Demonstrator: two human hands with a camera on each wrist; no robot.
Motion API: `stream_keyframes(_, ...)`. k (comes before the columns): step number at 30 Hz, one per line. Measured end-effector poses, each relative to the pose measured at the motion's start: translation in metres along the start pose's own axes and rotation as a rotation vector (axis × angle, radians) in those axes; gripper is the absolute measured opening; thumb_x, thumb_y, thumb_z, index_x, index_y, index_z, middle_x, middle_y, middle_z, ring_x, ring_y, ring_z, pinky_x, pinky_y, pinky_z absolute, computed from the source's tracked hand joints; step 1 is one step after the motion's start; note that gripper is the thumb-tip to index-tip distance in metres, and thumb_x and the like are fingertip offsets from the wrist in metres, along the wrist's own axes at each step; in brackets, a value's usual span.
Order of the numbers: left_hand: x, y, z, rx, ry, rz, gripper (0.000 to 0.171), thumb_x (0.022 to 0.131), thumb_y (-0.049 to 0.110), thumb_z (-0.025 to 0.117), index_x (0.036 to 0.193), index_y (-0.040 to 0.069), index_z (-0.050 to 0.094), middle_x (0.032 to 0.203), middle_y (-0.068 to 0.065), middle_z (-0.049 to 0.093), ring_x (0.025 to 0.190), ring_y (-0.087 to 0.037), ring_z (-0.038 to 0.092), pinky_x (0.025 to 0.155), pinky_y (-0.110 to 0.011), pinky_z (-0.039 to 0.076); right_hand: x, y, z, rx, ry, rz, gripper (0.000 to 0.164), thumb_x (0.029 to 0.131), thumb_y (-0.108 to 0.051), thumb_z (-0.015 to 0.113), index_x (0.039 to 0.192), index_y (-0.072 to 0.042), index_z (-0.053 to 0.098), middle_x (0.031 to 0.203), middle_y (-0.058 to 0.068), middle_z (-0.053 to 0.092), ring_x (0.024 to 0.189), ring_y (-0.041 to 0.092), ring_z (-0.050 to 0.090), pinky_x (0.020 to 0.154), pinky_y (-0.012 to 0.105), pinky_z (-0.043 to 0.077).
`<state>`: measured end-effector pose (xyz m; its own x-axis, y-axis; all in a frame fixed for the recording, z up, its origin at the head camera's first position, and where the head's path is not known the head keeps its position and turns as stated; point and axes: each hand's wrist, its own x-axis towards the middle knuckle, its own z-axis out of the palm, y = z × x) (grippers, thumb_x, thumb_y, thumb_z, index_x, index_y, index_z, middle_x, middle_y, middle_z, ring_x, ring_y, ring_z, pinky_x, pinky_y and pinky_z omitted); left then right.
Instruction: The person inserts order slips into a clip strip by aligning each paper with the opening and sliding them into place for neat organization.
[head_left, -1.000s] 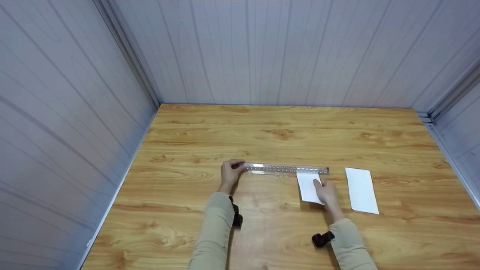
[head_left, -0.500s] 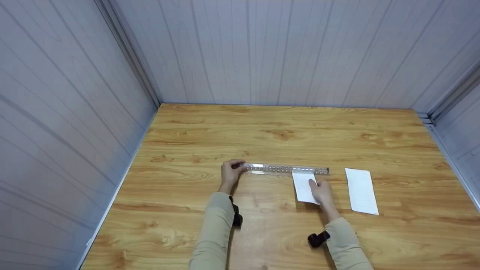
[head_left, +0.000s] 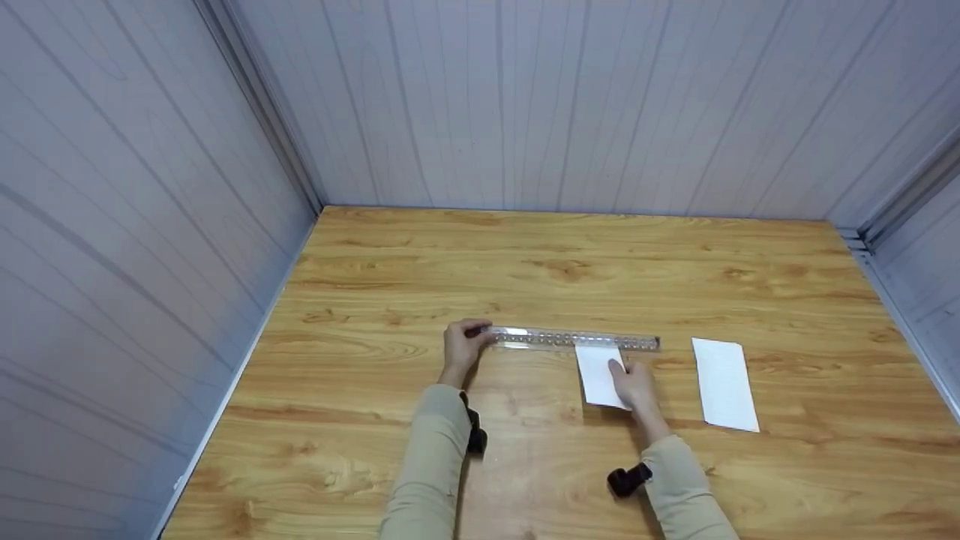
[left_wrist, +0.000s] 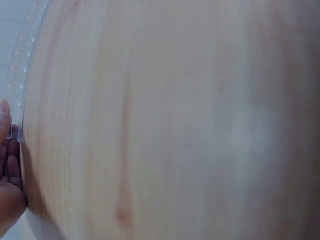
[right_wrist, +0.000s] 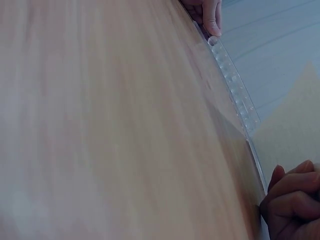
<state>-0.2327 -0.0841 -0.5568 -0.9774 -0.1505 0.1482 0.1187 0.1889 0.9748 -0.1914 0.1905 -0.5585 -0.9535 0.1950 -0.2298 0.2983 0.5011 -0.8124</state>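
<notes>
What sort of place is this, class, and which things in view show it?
Probably a recording booth set up for tabletop work: pale panel walls surround a wood-grain table on three sides, and wrist-worn cameras suggest filming.

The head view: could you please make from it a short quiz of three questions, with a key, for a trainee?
1. Multiple choice: What does the left hand pinch?
A) a pen
B) one end of a clear plastic strip
C) a cup
2. True or false: The right hand grips a white paper sheet whose far end reaches the strip.
3. Fill the gap: The second white sheet lies on the wood-grain tabletop, to the ___ of the right hand.

Key: 1 B; 2 true; 3 right.
</notes>
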Motion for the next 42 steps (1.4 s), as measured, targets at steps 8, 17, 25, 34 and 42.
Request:
stream_keyframes(8,0.006,-0.014,0.002,0.013,-0.007,-0.046,0.020,0.071,-0.004,0.070,0.089,-0.010,0.066,0.089,-0.021,0.064,0.081,-0.029,0.060,0.068,-0.027,0.049,-0.001,-0.002,0.006,-0.022,0.030,-0.010,0.039,0.088,-0.019,0.048,0.051,-0.008,0.043,0.052,0.002,0.043,0.051,0.016,0.041,0.046,0.026,0.034)
stream_keyframes(17,0.005,-0.015,0.002,0.041,0.006,-0.033,0.019,0.070,-0.005,0.070,0.088,-0.009,0.066,0.088,-0.019,0.065,0.082,-0.028,0.059,0.071,-0.026,0.048,-0.003,-0.005,0.012,-0.041,0.017,-0.004,0.039,0.089,-0.020,0.047,0.052,-0.007,0.046,0.053,0.002,0.043,0.051,0.016,0.041,0.046,0.026,0.034)
stream_keyframes(25,0.005,-0.015,0.002,0.042,0.004,-0.019,0.018,0.071,-0.006,0.069,0.088,-0.010,0.066,0.088,-0.020,0.064,0.082,-0.029,0.059,0.072,-0.030,0.048,-0.005,-0.010,0.018,0.007,0.002,-0.004,0.036,0.089,-0.017,0.048,0.058,-0.001,0.055,0.053,0.002,0.046,0.053,0.015,0.043,0.047,0.025,0.035)
stream_keyframes(34,0.005,-0.013,0.002,0.025,-0.005,-0.045,0.018,0.072,-0.005,0.068,0.089,-0.010,0.066,0.088,-0.021,0.064,0.082,-0.029,0.060,0.071,-0.029,0.049,-0.005,-0.013,0.024,0.034,0.008,-0.036,0.040,0.088,-0.015,0.048,0.049,-0.008,0.045,0.050,0.000,0.044,0.050,0.014,0.042,0.046,0.024,0.035)
stream_keyframes(42,0.005,-0.015,0.002,0.017,-0.002,-0.033,0.018,0.071,-0.005,0.069,0.089,-0.010,0.066,0.089,-0.021,0.064,0.083,-0.029,0.060,0.072,-0.029,0.049,-0.004,-0.015,0.028,0.013,0.013,-0.049,0.039,0.088,-0.014,0.049,0.050,-0.006,0.049,0.051,0.001,0.046,0.050,0.015,0.043,0.047,0.025,0.036)
